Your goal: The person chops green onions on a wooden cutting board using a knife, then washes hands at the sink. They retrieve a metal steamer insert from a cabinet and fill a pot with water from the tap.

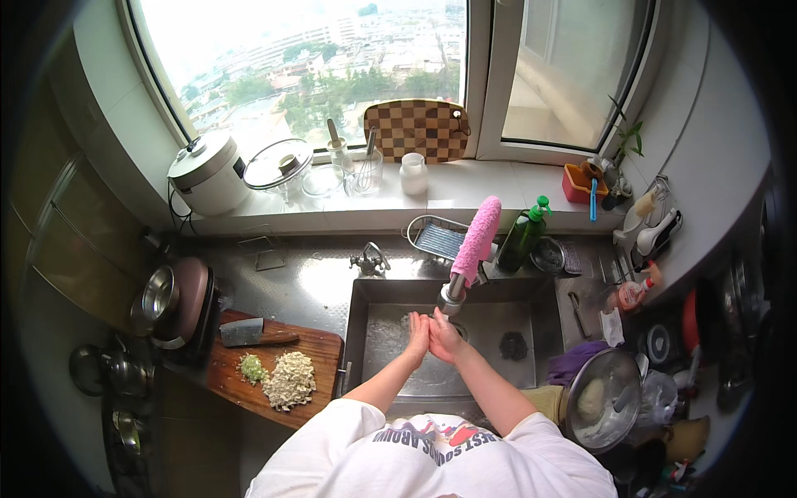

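Observation:
Both hands meet over the stainless-steel sink (398, 386), just below the spout of a tap (452, 297) whose raised part is wrapped in pink fluffy cloth (478, 239). My left hand (419, 336) is stretched flat, its side against my right hand (445, 339). The right palm faces partly up, slightly cupped. No object shows in either hand, though the place where they touch is hidden. Wet, whitish streaks cover the basin floor left of the hands. A dark scouring pad (513, 345) lies in the basin to their right.
Left of the sink, a wooden cutting board (236, 373) bears a cleaver (243, 332), chopped pale food (289, 381) and chopped green pieces (252, 368). At right stands a metal bowl (613, 436) with dough (590, 399). A green pump bottle (522, 239) stands behind the sink.

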Motion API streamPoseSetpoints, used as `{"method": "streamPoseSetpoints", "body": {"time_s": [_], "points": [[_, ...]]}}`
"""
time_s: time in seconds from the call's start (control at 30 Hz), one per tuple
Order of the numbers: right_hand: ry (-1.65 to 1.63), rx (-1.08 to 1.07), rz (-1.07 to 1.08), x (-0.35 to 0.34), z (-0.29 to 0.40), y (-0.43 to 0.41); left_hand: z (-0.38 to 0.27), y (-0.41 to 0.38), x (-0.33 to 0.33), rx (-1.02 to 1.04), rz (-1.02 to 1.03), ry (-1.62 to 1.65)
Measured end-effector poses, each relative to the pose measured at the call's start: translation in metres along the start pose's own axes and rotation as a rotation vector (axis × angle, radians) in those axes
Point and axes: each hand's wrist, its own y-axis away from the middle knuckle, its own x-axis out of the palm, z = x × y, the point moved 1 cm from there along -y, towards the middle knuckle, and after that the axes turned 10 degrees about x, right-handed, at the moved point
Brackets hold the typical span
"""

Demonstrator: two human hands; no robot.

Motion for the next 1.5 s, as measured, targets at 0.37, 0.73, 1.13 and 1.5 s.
{"method": "streamPoseSetpoints", "body": {"time_s": [0.37, 0.73, 1.13, 1.5], "points": [[0.007, -0.149, -0.108, -0.025, 0.019, 0.01, -0.029, 0.02, 0.014, 0.308, 0.287, 0.029], [-0.058, -0.007, -0.082, 0.027, 0.019, 0.041, -0.02, 0.022, -0.008, 0.101, -0.087, 0.497], [-0.28, -0.306, -0.181, 0.001, -0.028, 0.049, -0.005, 0.023, 0.016, -0.169, 0.193, 1.288], [0.378, -0.336, -0.706, -0.031, -0.003, 0.084, -0.065, 0.004, 0.021, -0.146, 0.415, 0.46]]}}
